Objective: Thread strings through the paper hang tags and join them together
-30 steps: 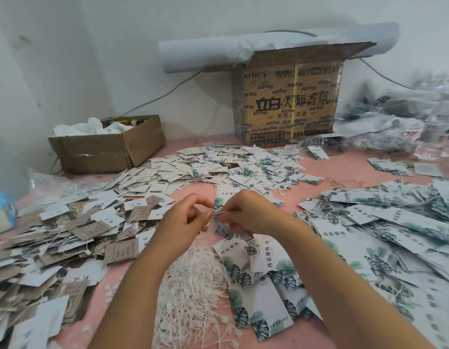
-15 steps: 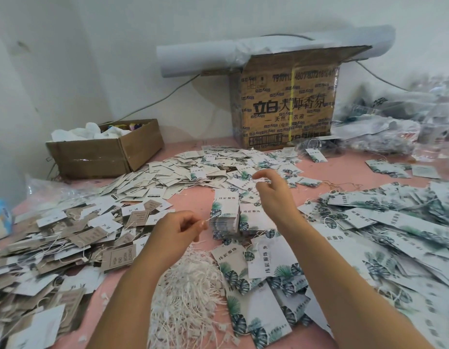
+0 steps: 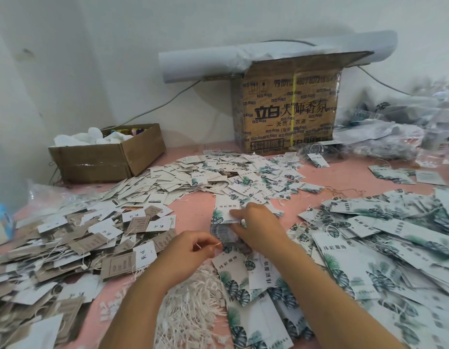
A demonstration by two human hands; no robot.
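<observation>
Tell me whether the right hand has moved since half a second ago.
Yes. The right hand has dropped back toward the person, away from the printed cardboard box, and now pinches the stack of leaf-print tags.

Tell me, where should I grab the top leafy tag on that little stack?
Probably by its right edge, coming from the right, where the right hand pinches it. The top tag lies flat and thin on the stack, so a thumb-over, finger-under grip on that edge should lift it alone. The left hand holds a string.
</observation>
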